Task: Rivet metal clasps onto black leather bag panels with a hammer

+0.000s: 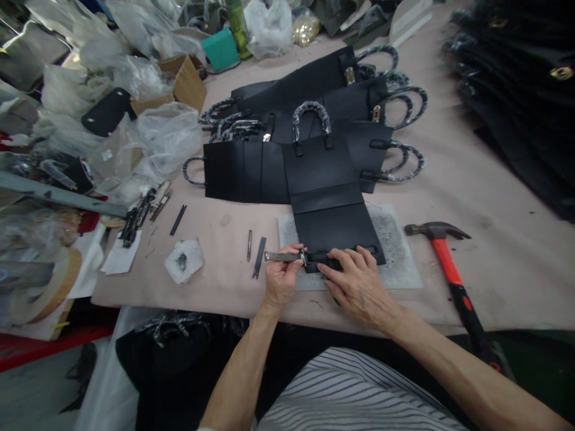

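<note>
Being pinched between the thumb and fingers of the left hand (281, 284) is a slim silver metal piece (284, 257), its right end meeting the lower edge of a black bag panel (330, 200) at the centre of the frame. The panel is being steadied by the right hand (359, 290), whose fingers are being spread over a dark strap (320, 257) along that edge; whether anything is being gripped beneath the palm cannot be told. At the panel's upper end, a plastic-wrapped handle (309, 106) is being held by two tabs (299, 149), so that end is being judged done. The lower end is being worked on and is apparently being left incomplete for now. Beneath it, a pale grey work slab (404, 263) is being partly covered. Across the upper centre, more bag panels (231, 170) are being kept in an overlapping heap, with gold-coloured hardware (349, 75) being shown on some; how many are finished cannot be judged. On the tabletop (224, 287), a claw hammer (449, 263) is lying unheld at right, while a metal rod (250, 245) and a notched black strip (259, 257) are lying left of the hands.
</note>
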`<act>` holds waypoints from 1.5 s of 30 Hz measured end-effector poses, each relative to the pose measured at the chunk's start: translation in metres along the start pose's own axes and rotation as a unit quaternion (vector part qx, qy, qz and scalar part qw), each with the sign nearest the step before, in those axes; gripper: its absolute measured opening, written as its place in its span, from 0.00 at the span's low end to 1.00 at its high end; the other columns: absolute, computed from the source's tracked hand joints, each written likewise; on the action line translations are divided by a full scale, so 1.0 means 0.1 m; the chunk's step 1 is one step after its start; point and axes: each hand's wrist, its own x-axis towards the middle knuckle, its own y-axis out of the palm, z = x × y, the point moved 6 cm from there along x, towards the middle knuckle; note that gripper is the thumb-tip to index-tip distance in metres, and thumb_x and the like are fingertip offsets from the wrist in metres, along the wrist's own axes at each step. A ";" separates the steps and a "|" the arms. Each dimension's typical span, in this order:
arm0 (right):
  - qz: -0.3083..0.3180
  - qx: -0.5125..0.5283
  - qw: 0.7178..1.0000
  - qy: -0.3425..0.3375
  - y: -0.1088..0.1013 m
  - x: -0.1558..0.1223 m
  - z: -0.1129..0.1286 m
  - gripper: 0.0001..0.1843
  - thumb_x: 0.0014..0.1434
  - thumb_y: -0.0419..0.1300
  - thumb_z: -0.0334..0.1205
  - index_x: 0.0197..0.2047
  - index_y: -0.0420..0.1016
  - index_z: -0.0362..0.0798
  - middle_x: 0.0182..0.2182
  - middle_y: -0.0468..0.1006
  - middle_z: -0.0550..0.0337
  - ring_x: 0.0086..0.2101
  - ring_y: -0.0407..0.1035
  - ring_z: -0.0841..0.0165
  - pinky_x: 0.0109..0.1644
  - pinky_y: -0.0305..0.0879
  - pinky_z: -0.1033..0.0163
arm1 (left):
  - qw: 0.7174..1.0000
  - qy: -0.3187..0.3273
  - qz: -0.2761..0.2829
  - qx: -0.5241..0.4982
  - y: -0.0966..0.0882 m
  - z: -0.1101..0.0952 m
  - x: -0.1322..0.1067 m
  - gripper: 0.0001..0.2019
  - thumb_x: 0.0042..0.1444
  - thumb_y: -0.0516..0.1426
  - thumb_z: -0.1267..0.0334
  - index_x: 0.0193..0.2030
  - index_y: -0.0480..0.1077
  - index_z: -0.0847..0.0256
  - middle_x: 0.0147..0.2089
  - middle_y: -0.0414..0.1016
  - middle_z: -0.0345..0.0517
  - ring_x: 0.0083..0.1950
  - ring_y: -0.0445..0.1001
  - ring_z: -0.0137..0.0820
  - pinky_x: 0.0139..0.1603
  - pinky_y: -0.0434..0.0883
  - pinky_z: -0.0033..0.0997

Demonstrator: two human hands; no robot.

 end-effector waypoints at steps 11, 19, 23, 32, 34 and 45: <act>0.021 0.010 0.999 0.035 0.05 0.04 0.03 0.18 0.68 0.55 0.39 0.57 0.78 0.56 0.59 0.69 0.47 0.58 0.59 0.51 0.67 0.48 0.36 | 1.000 -0.002 0.001 -0.022 0.01 0.03 0.01 0.08 0.63 0.63 0.60 0.44 0.73 0.61 0.53 0.79 0.56 0.52 0.82 0.43 0.54 0.79 0.40; 0.039 0.088 0.993 0.073 0.11 0.06 -0.03 0.18 0.67 0.56 0.37 0.56 0.79 0.57 0.59 0.70 0.51 0.62 0.58 0.52 0.70 0.43 0.35 | 1.000 0.004 0.005 -0.017 0.03 0.00 0.04 0.09 0.63 0.64 0.60 0.44 0.73 0.63 0.52 0.80 0.56 0.49 0.83 0.41 0.53 0.80 0.39; 0.037 0.089 0.993 0.065 0.11 0.05 -0.03 0.18 0.68 0.55 0.36 0.57 0.79 0.58 0.60 0.69 0.52 0.63 0.57 0.52 0.70 0.43 0.34 | 1.000 0.011 0.004 0.000 0.04 -0.01 0.06 0.07 0.63 0.63 0.61 0.44 0.74 0.62 0.52 0.80 0.55 0.50 0.82 0.41 0.55 0.79 0.40; 0.032 0.065 0.996 0.056 0.14 0.04 -0.02 0.20 0.68 0.54 0.36 0.58 0.78 0.60 0.61 0.69 0.52 0.64 0.56 0.51 0.70 0.43 0.33 | 1.000 0.001 -0.002 -0.013 0.03 0.01 0.06 0.08 0.63 0.64 0.61 0.44 0.74 0.62 0.52 0.80 0.55 0.49 0.83 0.41 0.52 0.80 0.37; 0.028 0.061 0.996 0.057 0.14 0.04 -0.01 0.20 0.68 0.54 0.36 0.58 0.78 0.59 0.61 0.69 0.52 0.64 0.56 0.51 0.70 0.43 0.33 | 1.000 0.001 -0.002 -0.010 0.02 0.00 0.06 0.08 0.63 0.64 0.61 0.44 0.74 0.62 0.52 0.80 0.55 0.49 0.83 0.41 0.52 0.80 0.38; 0.013 0.061 0.998 0.032 0.15 0.01 0.01 0.18 0.67 0.53 0.36 0.56 0.78 0.50 0.61 0.69 0.47 0.65 0.55 0.47 0.70 0.41 0.28 | 1.000 0.009 0.000 0.000 0.02 0.01 0.04 0.06 0.64 0.63 0.62 0.44 0.73 0.61 0.52 0.80 0.54 0.50 0.83 0.41 0.53 0.80 0.39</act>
